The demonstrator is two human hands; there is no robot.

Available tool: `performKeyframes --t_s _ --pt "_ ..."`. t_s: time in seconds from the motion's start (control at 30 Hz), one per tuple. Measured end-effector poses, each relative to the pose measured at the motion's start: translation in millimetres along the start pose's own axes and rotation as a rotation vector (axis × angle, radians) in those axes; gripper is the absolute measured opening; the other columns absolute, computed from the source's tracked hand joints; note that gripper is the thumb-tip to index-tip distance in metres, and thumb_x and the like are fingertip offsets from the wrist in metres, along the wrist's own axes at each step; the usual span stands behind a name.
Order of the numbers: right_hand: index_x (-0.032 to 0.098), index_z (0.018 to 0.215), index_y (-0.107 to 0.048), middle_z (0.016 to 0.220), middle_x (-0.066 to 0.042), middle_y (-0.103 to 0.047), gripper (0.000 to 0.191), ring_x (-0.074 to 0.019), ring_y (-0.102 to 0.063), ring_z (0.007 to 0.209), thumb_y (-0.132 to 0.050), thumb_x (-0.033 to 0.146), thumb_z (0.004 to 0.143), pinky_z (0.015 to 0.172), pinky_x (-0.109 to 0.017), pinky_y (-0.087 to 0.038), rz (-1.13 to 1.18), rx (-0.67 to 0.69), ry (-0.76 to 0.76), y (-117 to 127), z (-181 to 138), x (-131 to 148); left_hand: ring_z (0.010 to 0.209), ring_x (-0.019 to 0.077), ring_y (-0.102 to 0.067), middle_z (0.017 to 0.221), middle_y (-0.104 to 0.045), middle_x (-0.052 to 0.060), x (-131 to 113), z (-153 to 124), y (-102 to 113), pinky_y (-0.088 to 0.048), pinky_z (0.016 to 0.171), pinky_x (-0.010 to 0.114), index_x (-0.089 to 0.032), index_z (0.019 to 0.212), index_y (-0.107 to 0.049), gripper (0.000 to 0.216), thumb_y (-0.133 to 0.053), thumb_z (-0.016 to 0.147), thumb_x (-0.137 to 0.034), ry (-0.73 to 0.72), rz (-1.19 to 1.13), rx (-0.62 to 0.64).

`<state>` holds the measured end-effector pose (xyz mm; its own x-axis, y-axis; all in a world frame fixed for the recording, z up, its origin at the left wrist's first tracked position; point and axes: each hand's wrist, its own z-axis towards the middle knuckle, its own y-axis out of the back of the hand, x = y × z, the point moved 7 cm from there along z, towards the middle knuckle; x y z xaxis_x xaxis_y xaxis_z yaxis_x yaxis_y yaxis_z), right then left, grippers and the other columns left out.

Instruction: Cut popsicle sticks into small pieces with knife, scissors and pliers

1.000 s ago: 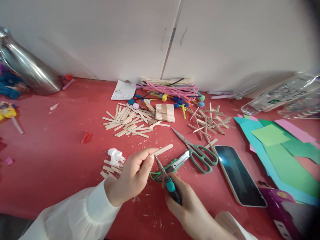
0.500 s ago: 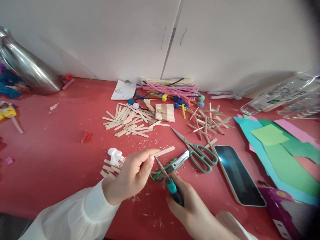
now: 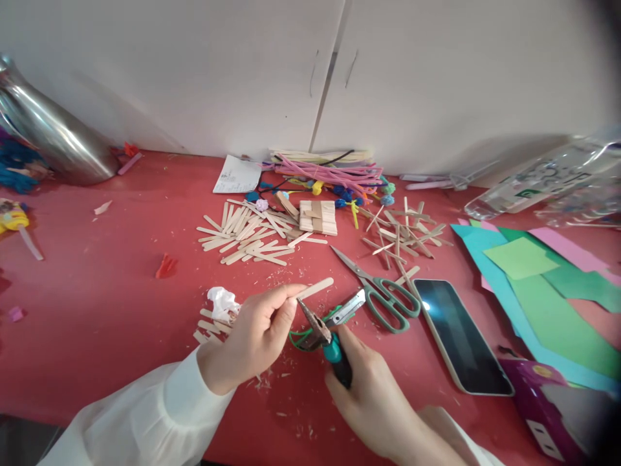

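My left hand point(image 3: 257, 330) pinches a wooden craft stick point(image 3: 317, 287) between thumb and fingers, its rounded end pointing up to the right. My right hand point(image 3: 369, 388) is closed round the teal and black handles of needle-nose pliers point(image 3: 317, 325). The tips of the pliers are at the stick's lower edge, close to my left thumb; whether they grip it I cannot tell. Just behind the pliers lies a box cutter point(image 3: 349, 308) with green parts. Grey-green scissors point(image 3: 388, 294) rest to its right. Partly behind my left hand are several short stick pieces point(image 3: 211, 327) and a crumpled white tissue point(image 3: 223, 302).
Loose craft sticks point(image 3: 242, 233), a banded stick bundle point(image 3: 317, 217) and thin split sticks point(image 3: 407, 233) lie farther back on the red table point(image 3: 121, 278). A phone point(image 3: 463, 336), coloured paper point(image 3: 548, 291) and a purple tool point(image 3: 548, 401) are right. A metal flask point(image 3: 58, 123) stands left.
The pliers have turned in my right hand, showing more of their jaws and pivot. Both hands stay in nearly the same place, and the whole view has shifted slightly.
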<state>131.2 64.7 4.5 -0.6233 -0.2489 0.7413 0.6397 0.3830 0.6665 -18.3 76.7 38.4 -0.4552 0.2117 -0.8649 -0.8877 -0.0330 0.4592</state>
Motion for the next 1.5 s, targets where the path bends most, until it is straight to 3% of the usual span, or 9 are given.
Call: performKeyframes --t_s 0.17,0.4,0.57,0.67,0.9,1.13,1.2,1.4,1.5 --pt "0.022 0.082 -0.04 0.063 0.001 -0.049 0.014 -0.0166 -0.042 0.053 -0.04 0.017 0.069 0.051 -0.027 -0.033 -0.097 -0.075 0.031 4.6 0.3 1.6 0.071 0.0134 -0.058 0.083 -0.066 0.002 4.7 -2.3 -0.8 -0.048 0.069 0.024 -0.019 0.112 -0.062 0.03 -0.04 0.095 -0.031 0.067 -0.077 -0.051" --pt "0.023 0.075 -0.036 0.063 0.006 -0.035 0.009 -0.011 -0.031 0.054 -0.036 0.016 0.07 0.049 -0.022 -0.033 0.305 0.297 -0.101 -8.7 0.2 5.5 0.051 0.0109 -0.041 0.059 -0.051 -0.002 10.3 0.5 -1.7 -0.038 0.048 0.022 -0.015 0.109 -0.064 0.036 -0.041 0.093 -0.038 0.167 -0.211 -0.039" --pt "0.022 0.078 -0.037 0.061 0.003 -0.044 0.013 -0.0146 -0.038 0.053 -0.04 0.016 0.067 0.05 -0.026 -0.03 -0.064 -0.029 0.028 6.4 1.0 3.2 0.055 0.0123 -0.045 0.067 -0.057 0.001 11.1 -0.8 -4.0 -0.041 0.053 0.023 -0.016 0.112 -0.064 0.038 -0.041 0.093 -0.04 0.203 -0.236 -0.042" --pt "0.022 0.081 -0.039 0.063 0.001 -0.046 0.015 -0.0161 -0.04 0.055 -0.041 0.017 0.067 0.051 -0.027 -0.029 -0.112 -0.079 0.03 9.9 0.4 3.7 0.056 0.0122 -0.044 0.068 -0.056 0.001 10.5 -1.5 -4.3 -0.041 0.053 0.023 -0.016 0.112 -0.064 0.037 -0.041 0.093 -0.039 0.194 -0.241 -0.053" --pt "0.021 0.073 -0.039 0.063 0.006 -0.034 0.006 -0.0099 -0.03 0.055 -0.042 0.019 0.069 0.05 -0.022 -0.031 0.514 0.464 -0.189 -7.3 -2.2 10.9 0.049 0.0098 -0.036 0.058 -0.046 -0.003 7.9 -1.3 -2.0 -0.036 0.048 0.021 -0.015 0.11 -0.064 0.036 -0.042 0.093 -0.039 0.173 -0.263 -0.039" --pt "0.021 0.082 -0.042 0.067 -0.001 -0.047 0.019 -0.0161 -0.039 0.058 -0.044 0.015 0.064 0.054 -0.028 -0.029 -0.091 -0.093 -0.006 13.5 1.5 2.4 0.053 0.0123 -0.042 0.059 -0.048 -0.002 7.5 -0.3 -2.5 -0.041 0.052 0.023 -0.015 0.108 -0.064 0.035 -0.042 0.093 -0.038 0.189 -0.236 -0.062" --pt "0.021 0.081 -0.042 0.066 0.001 -0.045 0.017 -0.0151 -0.037 0.057 -0.043 0.016 0.065 0.053 -0.027 -0.029 -0.008 -0.013 -0.041 10.6 2.5 0.7 0.051 0.0114 -0.039 0.058 -0.045 -0.003 9.1 -1.3 -3.1 -0.039 0.05 0.022 -0.015 0.107 -0.064 0.035 -0.042 0.093 -0.039 0.203 -0.248 -0.065" --pt "0.021 0.073 -0.042 0.059 0.005 -0.038 0.007 -0.0101 -0.034 0.052 -0.045 0.023 0.066 0.049 -0.023 -0.031 0.641 0.586 -0.24 -12.3 -4.3 9.6 0.048 0.009 -0.033 0.058 -0.043 -0.005 9.8 -3.2 -2.8 -0.035 0.048 0.02 -0.018 0.108 -0.064 0.032 -0.043 0.094 -0.038 0.178 -0.286 -0.06" --pt "0.021 0.074 -0.041 0.062 0.003 -0.041 0.009 -0.0123 -0.035 0.054 -0.043 0.019 0.066 0.051 -0.025 -0.03 0.277 0.262 -0.12 -0.4 3.8 1.7 0.05 0.0102 -0.037 0.058 -0.044 -0.004 8.3 -1.4 -1.8 -0.038 0.05 0.021 -0.017 0.107 -0.065 0.032 -0.042 0.094 -0.036 0.17 -0.245 -0.066"
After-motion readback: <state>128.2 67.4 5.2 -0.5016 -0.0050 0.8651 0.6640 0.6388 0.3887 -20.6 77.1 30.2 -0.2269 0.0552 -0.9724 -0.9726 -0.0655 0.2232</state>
